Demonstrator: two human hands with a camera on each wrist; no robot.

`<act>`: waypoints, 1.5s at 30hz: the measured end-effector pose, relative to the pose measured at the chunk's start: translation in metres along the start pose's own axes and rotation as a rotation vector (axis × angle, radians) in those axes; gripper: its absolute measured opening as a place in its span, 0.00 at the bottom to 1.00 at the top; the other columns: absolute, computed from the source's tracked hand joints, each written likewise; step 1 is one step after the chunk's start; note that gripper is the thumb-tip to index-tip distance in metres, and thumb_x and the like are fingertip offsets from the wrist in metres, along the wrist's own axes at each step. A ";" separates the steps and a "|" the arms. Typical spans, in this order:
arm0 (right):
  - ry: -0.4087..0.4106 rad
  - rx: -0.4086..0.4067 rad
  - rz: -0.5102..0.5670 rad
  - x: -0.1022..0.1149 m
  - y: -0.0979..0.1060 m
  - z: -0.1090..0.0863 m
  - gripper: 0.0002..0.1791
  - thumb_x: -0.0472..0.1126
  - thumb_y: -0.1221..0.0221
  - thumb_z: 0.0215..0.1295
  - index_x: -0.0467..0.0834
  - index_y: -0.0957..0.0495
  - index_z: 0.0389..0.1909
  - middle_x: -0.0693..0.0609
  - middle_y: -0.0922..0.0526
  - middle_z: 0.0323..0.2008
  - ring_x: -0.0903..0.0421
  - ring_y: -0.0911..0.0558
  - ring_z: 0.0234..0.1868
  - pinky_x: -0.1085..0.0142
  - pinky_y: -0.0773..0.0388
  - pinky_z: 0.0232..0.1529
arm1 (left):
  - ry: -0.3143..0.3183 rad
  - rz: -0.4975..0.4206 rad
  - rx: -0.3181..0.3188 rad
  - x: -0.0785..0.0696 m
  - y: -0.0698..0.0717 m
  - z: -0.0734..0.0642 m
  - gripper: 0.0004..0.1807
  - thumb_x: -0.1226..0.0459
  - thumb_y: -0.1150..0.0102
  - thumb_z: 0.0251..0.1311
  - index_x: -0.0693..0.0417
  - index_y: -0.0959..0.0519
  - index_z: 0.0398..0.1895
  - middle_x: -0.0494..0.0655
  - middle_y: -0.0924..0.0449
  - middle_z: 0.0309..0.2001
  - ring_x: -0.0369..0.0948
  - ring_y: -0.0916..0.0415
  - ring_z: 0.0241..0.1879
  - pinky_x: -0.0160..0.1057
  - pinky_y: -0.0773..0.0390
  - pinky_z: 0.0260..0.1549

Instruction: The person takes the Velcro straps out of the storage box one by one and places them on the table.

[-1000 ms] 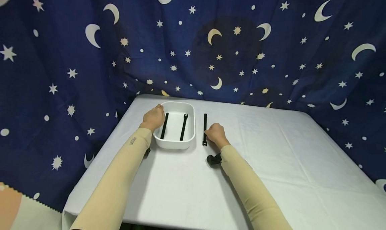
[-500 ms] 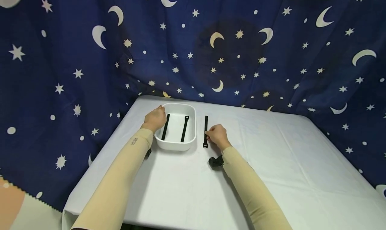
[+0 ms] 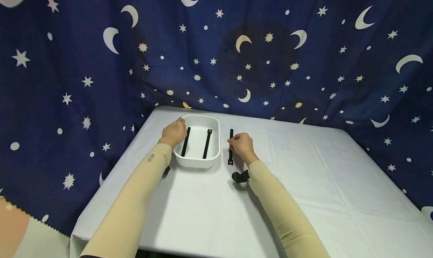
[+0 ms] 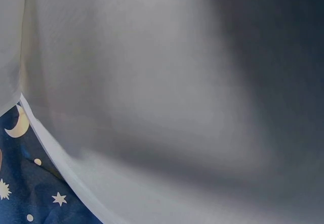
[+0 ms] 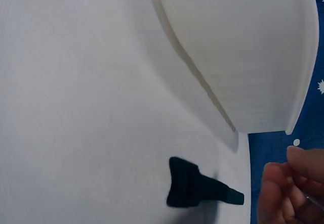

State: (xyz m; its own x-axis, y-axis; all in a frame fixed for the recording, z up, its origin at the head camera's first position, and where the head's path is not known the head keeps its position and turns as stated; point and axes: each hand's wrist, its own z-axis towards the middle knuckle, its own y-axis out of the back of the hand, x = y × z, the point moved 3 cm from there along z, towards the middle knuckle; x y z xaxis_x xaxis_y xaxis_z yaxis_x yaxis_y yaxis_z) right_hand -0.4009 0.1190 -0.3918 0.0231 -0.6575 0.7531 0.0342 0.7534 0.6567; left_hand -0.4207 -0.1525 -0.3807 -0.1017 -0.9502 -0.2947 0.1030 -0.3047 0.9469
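My left hand grips the left wall of a white rectangular plastic tub, fingertips at its rim. Two black cable straps lie lengthwise in it, a left strap and a right strap with its slotted head at the far end. A third black cable strap lies on the table right of the tub, slotted head toward me. My right hand is over this strap, fingers loosely bent. In the right wrist view, the fingers hold nothing and stand apart from the strap. The left wrist view hides the left hand.
A white cloth covers the table. A dark blue curtain with moons and stars hangs along its back and sides. A black wrist-worn device sits under the right forearm, close over the cloth.
My right hand has risen slightly and shifted away from me along the loose strap, which stays in place. The left hand and tub keep their place; the head view has shifted slightly.
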 end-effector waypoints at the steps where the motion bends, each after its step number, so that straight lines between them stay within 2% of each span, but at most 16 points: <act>1: -0.004 -0.001 0.005 0.001 0.000 0.000 0.15 0.43 0.38 0.69 0.34 0.14 0.33 0.42 0.13 0.26 0.55 0.20 0.23 0.71 0.26 0.25 | -0.001 -0.001 0.000 0.000 0.000 0.000 0.26 0.62 0.68 0.76 0.64 0.32 0.70 0.60 0.38 0.75 0.56 0.34 0.71 0.58 0.24 0.62; 7: -0.009 -0.022 0.074 0.008 0.002 0.000 0.14 0.42 0.38 0.69 0.32 0.14 0.38 0.38 0.11 0.32 0.53 0.15 0.27 0.71 0.21 0.28 | 0.000 -0.001 0.008 -0.001 -0.002 0.000 0.26 0.62 0.67 0.76 0.64 0.33 0.70 0.60 0.38 0.75 0.56 0.33 0.71 0.59 0.23 0.61; 15: -0.002 -0.030 0.169 0.027 0.007 0.005 0.12 0.40 0.35 0.66 0.32 0.15 0.36 0.39 0.12 0.34 0.52 0.14 0.30 0.69 0.15 0.31 | 0.006 -0.002 0.002 0.001 -0.001 0.000 0.27 0.61 0.69 0.76 0.63 0.34 0.72 0.60 0.38 0.75 0.57 0.32 0.70 0.60 0.23 0.60; 19: 0.005 -0.022 0.158 0.033 0.008 0.006 0.13 0.41 0.34 0.65 0.32 0.14 0.38 0.38 0.12 0.35 0.54 0.15 0.29 0.68 0.14 0.33 | 0.007 0.002 0.004 0.001 -0.001 0.001 0.26 0.61 0.68 0.76 0.63 0.33 0.71 0.60 0.38 0.75 0.57 0.32 0.69 0.60 0.22 0.59; 26: 0.006 -0.025 0.177 0.040 0.005 0.007 0.11 0.41 0.33 0.64 0.34 0.15 0.35 0.42 0.12 0.32 0.59 0.16 0.26 0.69 0.14 0.34 | 0.006 -0.001 0.005 0.001 -0.001 0.002 0.26 0.61 0.68 0.76 0.63 0.33 0.71 0.59 0.38 0.75 0.56 0.32 0.70 0.60 0.23 0.60; 34: 0.033 -0.010 0.147 0.058 0.002 0.003 0.13 0.43 0.33 0.64 0.35 0.14 0.36 0.41 0.12 0.32 0.56 0.15 0.29 0.62 0.12 0.40 | 0.013 0.000 0.015 0.002 -0.001 0.003 0.27 0.61 0.68 0.76 0.62 0.34 0.71 0.59 0.39 0.75 0.56 0.33 0.70 0.59 0.23 0.61; 41: 0.039 0.011 0.164 0.074 -0.004 0.001 0.13 0.41 0.32 0.63 0.32 0.14 0.36 0.38 0.11 0.34 0.60 0.17 0.25 0.68 0.13 0.35 | 0.013 -0.004 0.017 0.002 0.000 0.002 0.27 0.61 0.68 0.76 0.63 0.35 0.72 0.59 0.39 0.75 0.56 0.34 0.71 0.59 0.25 0.63; 45: 0.049 0.026 0.131 0.082 -0.008 0.001 0.12 0.41 0.32 0.63 0.34 0.14 0.33 0.43 0.12 0.28 0.61 0.18 0.23 0.68 0.14 0.34 | 0.015 -0.002 0.013 0.001 -0.001 0.001 0.27 0.61 0.68 0.76 0.63 0.35 0.72 0.59 0.39 0.75 0.55 0.34 0.71 0.59 0.25 0.63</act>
State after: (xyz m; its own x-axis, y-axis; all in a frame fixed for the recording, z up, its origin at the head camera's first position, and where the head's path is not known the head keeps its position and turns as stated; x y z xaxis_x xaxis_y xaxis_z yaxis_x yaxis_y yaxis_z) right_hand -0.3999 0.0586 -0.3354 0.0745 -0.5528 0.8300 0.0022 0.8324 0.5542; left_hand -0.4224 -0.1535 -0.3818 -0.0873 -0.9505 -0.2982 0.0901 -0.3057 0.9479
